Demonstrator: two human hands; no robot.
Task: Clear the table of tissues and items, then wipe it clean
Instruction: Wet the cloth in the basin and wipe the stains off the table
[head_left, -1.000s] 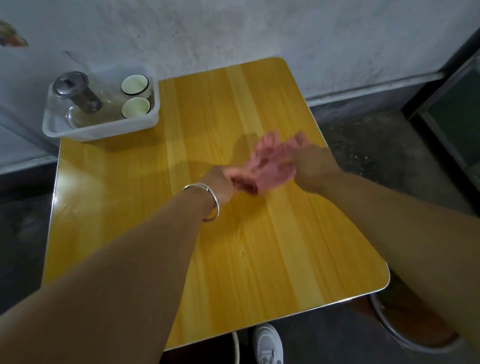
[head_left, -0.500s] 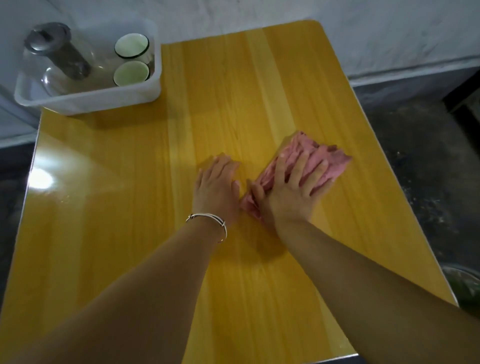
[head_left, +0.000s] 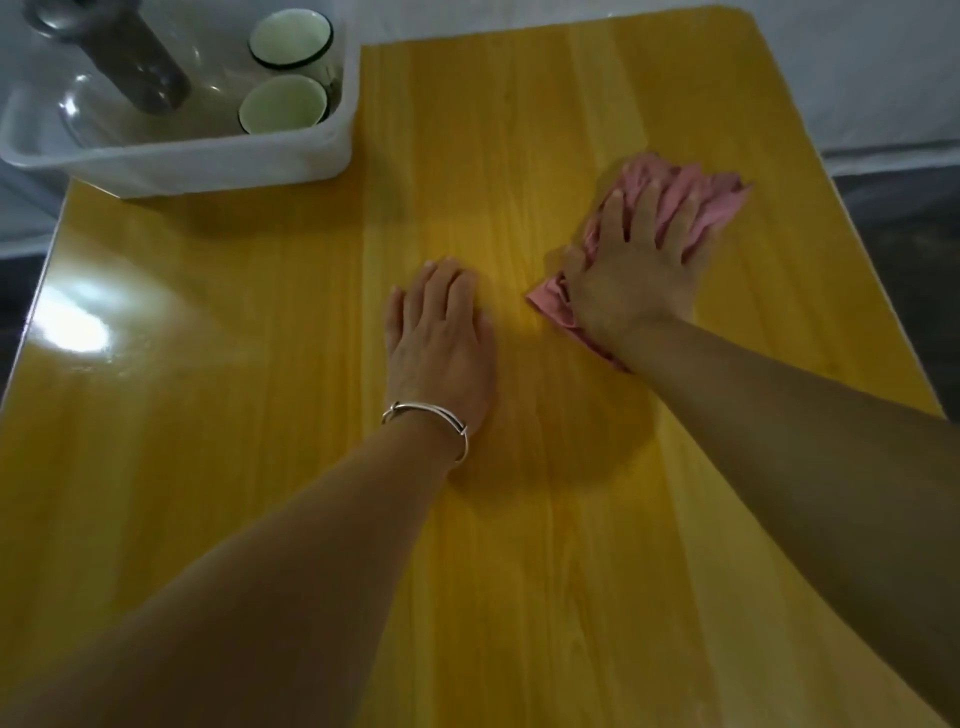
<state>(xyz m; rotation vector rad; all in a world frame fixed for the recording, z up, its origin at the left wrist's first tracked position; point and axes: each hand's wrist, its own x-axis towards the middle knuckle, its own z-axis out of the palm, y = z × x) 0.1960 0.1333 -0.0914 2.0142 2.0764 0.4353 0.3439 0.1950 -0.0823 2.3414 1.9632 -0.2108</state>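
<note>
A pink cloth (head_left: 714, 200) lies flat on the yellow wooden table (head_left: 260, 467), right of centre. My right hand (head_left: 636, 265) presses down on it with fingers spread, and the cloth shows beyond the fingertips and by the wrist. My left hand (head_left: 441, 338), with a silver bangle on its wrist, rests palm-down on the bare tabletop just left of the cloth, holding nothing.
A white plastic tub (head_left: 208, 161) stands at the table's far left corner, holding a glass pot with a dark metal insert (head_left: 130, 57) and two pale green cups (head_left: 288, 73). A white wall runs behind the table. Dark floor shows past the right edge.
Both hands came down from mid-air onto the table. My right hand spread the pink cloth flat and has slid it right and farther away; my left hand has settled apart from it.
</note>
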